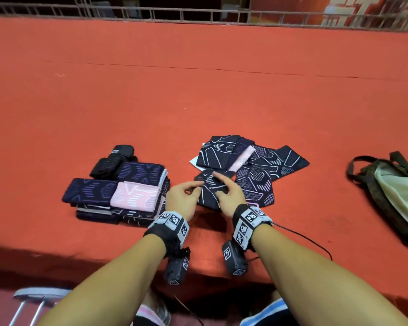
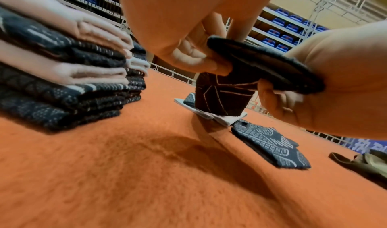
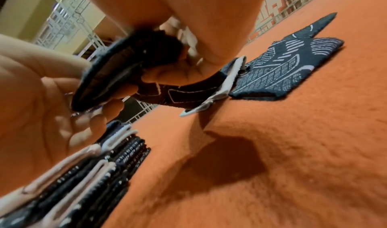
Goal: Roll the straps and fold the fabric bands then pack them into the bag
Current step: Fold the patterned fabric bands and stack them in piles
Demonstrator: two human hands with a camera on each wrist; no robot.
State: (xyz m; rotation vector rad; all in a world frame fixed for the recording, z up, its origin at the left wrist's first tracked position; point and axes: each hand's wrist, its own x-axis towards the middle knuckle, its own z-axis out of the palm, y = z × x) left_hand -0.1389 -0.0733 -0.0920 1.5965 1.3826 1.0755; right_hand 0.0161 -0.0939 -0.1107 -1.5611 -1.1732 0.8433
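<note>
The red felt-covered bench (image 1: 198, 95) fills most of the head view, with a white railing (image 1: 198, 16) along the top edge of the frame. At the right edge lies the bag (image 1: 391, 191), dark olive with a pale lining showing and its straps loose on the felt, well apart from everything else.

Left of centre stands the stack of folded bands (image 1: 118, 191), navy pieces with purple patterns and one pink piece on top; in the left wrist view the same stack fills the upper left as layered dark and pink folds. Touching the stack's far side, toward the upper left, lie the rolled black straps (image 1: 114, 161).

Just right of centre is the loose pile of unfolded bands (image 1: 252, 161), navy with white line patterns and one pink strip among them, overlapping one another flat on the felt.

At the near edge of that pile, the two hands meet on a single dark band (image 1: 210, 187). The left hand (image 1: 183, 196) has its grip closed on the band's upper left edge, pinched between thumb and fingers. The right hand (image 1: 229, 196) grasps the band's right side, fingers curled under it. The wrist views show the band's top edge lifted between both hands while its lower part hangs down to the pile.
</note>
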